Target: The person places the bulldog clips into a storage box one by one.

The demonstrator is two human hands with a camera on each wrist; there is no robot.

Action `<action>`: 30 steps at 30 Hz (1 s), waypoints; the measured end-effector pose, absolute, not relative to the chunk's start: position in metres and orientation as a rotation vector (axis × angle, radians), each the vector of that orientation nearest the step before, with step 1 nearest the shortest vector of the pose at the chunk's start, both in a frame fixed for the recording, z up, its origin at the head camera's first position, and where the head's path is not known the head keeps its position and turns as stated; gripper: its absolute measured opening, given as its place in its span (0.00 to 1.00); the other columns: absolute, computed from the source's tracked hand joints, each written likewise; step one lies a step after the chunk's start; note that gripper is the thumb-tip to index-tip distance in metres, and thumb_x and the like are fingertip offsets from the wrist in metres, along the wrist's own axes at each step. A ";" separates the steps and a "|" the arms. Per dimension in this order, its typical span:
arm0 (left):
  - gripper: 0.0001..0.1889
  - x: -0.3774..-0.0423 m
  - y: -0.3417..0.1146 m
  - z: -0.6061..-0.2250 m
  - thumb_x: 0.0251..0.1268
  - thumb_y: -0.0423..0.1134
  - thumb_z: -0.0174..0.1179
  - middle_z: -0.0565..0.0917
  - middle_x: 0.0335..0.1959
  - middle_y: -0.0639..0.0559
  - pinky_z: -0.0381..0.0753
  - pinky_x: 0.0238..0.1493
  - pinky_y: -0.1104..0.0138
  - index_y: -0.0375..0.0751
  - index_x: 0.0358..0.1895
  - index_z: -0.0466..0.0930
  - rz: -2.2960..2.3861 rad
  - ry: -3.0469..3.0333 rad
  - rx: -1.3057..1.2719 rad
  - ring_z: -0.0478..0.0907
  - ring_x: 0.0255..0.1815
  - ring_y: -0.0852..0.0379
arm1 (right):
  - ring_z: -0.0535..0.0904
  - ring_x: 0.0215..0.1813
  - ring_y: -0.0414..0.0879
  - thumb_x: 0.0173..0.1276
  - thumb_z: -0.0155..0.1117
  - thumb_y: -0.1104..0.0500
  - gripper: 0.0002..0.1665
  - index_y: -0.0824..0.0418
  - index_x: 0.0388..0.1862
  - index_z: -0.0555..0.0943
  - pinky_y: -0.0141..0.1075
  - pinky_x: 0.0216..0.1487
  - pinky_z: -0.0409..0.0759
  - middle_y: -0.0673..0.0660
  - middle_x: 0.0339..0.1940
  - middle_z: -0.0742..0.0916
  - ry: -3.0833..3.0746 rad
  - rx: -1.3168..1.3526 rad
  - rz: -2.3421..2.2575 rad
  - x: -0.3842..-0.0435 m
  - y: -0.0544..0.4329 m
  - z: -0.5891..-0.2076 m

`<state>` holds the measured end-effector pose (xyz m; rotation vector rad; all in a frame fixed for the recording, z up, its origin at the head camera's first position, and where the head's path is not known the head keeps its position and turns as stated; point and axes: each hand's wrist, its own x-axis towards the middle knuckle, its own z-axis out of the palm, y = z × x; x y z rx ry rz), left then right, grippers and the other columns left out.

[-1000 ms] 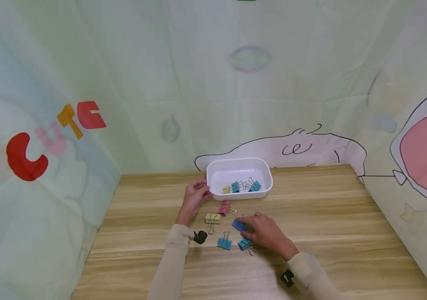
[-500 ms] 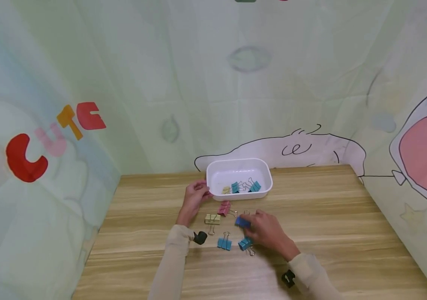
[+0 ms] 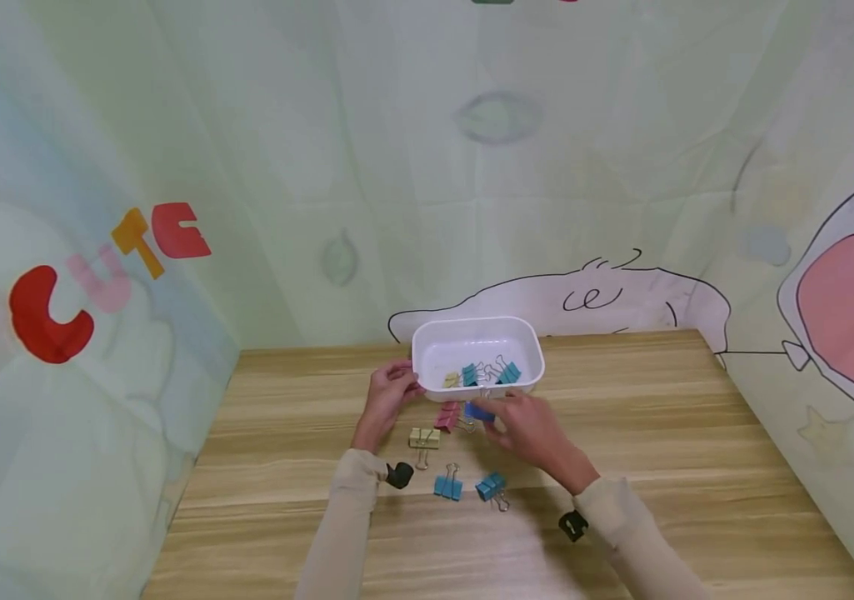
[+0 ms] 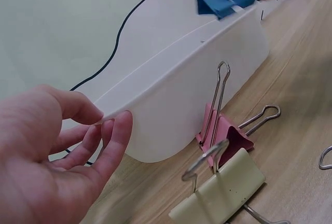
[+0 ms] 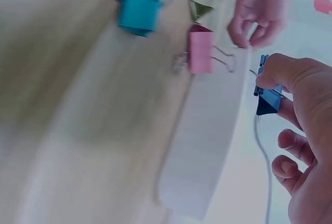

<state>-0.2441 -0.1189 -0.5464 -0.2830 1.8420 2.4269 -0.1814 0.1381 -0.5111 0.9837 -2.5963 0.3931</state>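
A blue binder clip [image 3: 477, 411] is pinched between thumb and finger of my right hand [image 3: 535, 429]. The right wrist view shows this blue clip [image 5: 268, 99] lifted beside the box wall. With fingertips and thumb, my left hand [image 3: 387, 398] pinches the left end of a white plastic box [image 4: 171, 115] at its rim. Inside the box lie a yellow clip [image 3: 451, 380] and a few teal clips [image 3: 509, 372]. Close to its front wall sits a pink binder clip [image 4: 223, 136], with a pale yellow one [image 4: 220, 190] nearer to me.
Two more blue clips lie on the wooden table [image 3: 659, 433]: one on the left [image 3: 448, 487], and another clip [image 3: 491, 487] to its right. A printed cloth [image 3: 307, 208] hangs right behind the box and along both sides of the table.
My right hand has raised the blue clip off the table and carried it forward to the box's front edge. The left hand keeps its hold on the box.
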 end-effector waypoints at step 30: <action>0.18 -0.243 -0.120 -0.545 0.73 0.20 0.54 0.73 0.55 0.24 0.91 0.42 0.66 0.17 0.63 0.69 2.406 1.848 -0.283 0.84 0.39 0.48 | 0.82 0.42 0.49 0.69 0.73 0.55 0.24 0.54 0.63 0.85 0.38 0.27 0.84 0.55 0.51 0.91 -2.636 1.001 0.285 -0.257 0.083 -0.438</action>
